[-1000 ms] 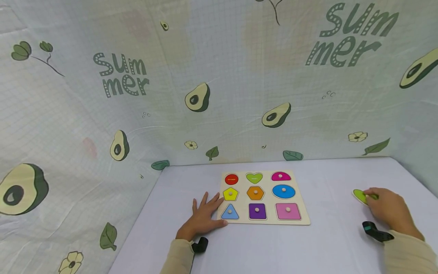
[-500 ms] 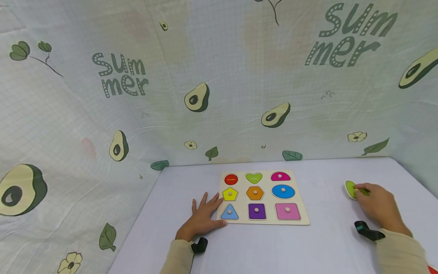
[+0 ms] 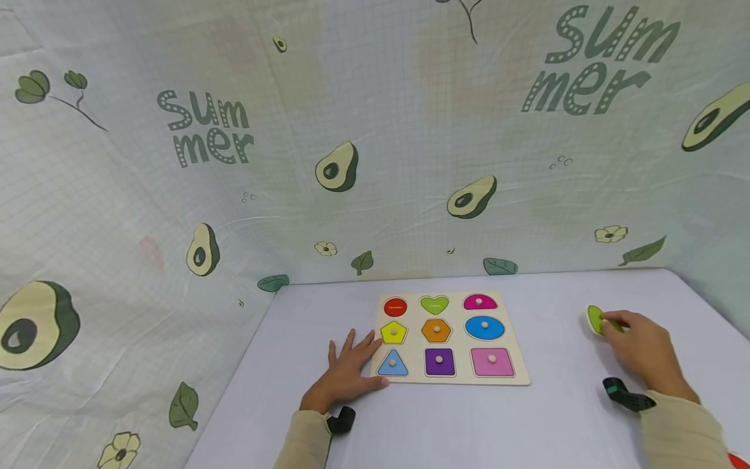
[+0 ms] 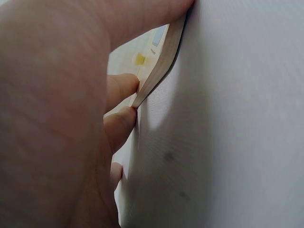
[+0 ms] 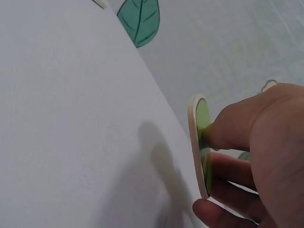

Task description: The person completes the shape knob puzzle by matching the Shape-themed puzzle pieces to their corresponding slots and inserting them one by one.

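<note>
My right hand (image 3: pixel 647 348) pinches a green wooden puzzle piece (image 3: pixel 594 319) between thumb and fingers, off to the right of the puzzle board (image 3: pixel 463 369). In the right wrist view the piece (image 5: pixel 193 137) is tilted nearly on edge, its pale rim showing and its shadow falling on the white surface. With fingers spread, my left hand (image 3: pixel 346 378) rests at the board's left edge, thumb by the near corner. On the board, the red circle (image 3: pixel 395 307) and green heart (image 3: pixel 434 305) spots show printed words and no knob. Several other shapes there carry knobs.
A red thing (image 3: pixel 739 461) shows partly at the bottom right corner, beside the right sleeve (image 3: pixel 680 430). Behind the white table (image 3: pixel 457 430) hangs a cloth (image 3: pixel 404 215) printed with avocados and leaves. Each wrist wears a black device (image 3: pixel 342 421).
My right hand has moved left and slightly away from me with the green puzzle piece, which now tilts more upright. The red thing has come into view. My left hand stays in place.
</note>
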`<state>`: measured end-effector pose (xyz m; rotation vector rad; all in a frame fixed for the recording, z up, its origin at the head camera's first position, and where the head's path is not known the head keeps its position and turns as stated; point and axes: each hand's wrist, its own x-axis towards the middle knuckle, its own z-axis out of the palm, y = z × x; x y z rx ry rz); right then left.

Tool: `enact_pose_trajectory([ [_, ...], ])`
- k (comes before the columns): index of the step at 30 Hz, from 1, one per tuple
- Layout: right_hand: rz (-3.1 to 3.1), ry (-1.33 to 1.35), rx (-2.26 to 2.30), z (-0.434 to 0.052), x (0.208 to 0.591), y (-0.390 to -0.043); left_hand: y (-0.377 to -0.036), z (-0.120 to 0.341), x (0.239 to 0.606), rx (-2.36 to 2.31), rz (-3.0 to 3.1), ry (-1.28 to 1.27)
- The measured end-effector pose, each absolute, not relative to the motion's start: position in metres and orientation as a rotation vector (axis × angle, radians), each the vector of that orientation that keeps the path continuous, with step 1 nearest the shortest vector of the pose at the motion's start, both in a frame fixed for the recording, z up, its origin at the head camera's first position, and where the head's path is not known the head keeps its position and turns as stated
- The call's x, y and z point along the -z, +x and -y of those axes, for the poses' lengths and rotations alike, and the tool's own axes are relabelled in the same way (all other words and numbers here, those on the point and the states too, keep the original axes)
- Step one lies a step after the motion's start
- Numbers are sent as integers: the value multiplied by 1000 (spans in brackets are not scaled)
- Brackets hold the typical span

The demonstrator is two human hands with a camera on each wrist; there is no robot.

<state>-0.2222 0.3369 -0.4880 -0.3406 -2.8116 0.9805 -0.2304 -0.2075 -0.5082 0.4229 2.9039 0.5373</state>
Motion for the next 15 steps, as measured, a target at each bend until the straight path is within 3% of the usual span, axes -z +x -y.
enact_pose_trajectory([
  [15,2744,-333,-1074,-316,488,-226,-229,207,506,-543,-2907,423],
])
